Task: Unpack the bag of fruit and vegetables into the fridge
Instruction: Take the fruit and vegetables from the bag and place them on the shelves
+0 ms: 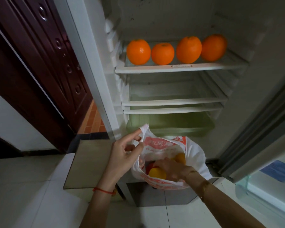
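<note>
Kitchen corner w/ pale floor tiles [31,186] along the bottom of the frame, a dark red wood door [39,63] at upper left, and an open fridge [262,79] filling the center and right.

Right hand [171,168], lower center, is down inside the bag [194,155] w/ fingers curled round a yellow-orange fruit [157,173], so it's grasping that one. Can't tell exactly what kind of fruit it is. Just beside it in the bag there's something red [149,167] on the left and another orange-yellow fruit [180,157] toward the back, both mostly hidden by the hand and the plastic.

Left hand [123,157], left of the bag, pinches the bag's handle loop [144,129] btw thumb and fingers and pulls the mouth open. Red string bracelet [104,190] on that wrist; a thin gold bracelet [204,186] on the right one.

The bag is white plastic w/ red-orange print, hanging in front of the fridge's bottom section, right below the greenish drawer [171,122].

Further up, the top shelf [155,68] has 4 oranges in a row: far-left orange [138,51], second orange [162,54], third orange [189,49] and far-right orange [213,47], the last two touching. The two shelves under it look like clear glass w/ white trim. Fridge door [270,186] swings out at lower right, w/ a blue label [277,170] on it.
</note>
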A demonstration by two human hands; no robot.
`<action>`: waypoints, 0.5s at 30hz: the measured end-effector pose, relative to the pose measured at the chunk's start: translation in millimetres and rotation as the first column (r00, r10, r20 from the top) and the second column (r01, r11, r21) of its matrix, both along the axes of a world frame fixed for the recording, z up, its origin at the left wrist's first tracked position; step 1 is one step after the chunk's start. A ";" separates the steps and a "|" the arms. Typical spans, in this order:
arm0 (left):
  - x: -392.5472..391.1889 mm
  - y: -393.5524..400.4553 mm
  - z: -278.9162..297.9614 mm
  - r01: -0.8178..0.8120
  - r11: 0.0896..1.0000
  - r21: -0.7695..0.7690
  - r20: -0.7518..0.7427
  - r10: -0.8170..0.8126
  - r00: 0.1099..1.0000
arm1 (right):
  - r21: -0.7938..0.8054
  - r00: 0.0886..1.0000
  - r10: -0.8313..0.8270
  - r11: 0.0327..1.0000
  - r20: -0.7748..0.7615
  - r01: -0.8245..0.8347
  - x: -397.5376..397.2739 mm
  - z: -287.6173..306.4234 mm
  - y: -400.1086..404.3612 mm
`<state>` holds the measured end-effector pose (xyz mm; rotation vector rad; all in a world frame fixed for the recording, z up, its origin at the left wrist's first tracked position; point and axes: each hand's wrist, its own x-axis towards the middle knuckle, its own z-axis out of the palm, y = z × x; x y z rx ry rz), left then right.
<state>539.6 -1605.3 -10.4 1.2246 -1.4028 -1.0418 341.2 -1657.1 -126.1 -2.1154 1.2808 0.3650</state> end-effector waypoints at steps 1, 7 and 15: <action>-0.2 -0.2 0.6 -0.005 1.000 0.000 -0.003 0.005 1.000 | 0.002 0.999 -0.021 1.000 0.031 0.021 -1.1 -0.5 0.6; -2.8 -6.8 3.6 -0.072 0.997 -0.007 -0.013 0.072 0.997 | 0.131 0.902 -0.236 0.971 0.361 0.202 -24.7 30.9 -9.3; -13.6 -20.8 7.4 -0.110 0.994 -0.009 0.005 0.110 0.994 | 0.816 0.072 -0.816 0.577 0.574 0.025 -34.3 77.9 -13.9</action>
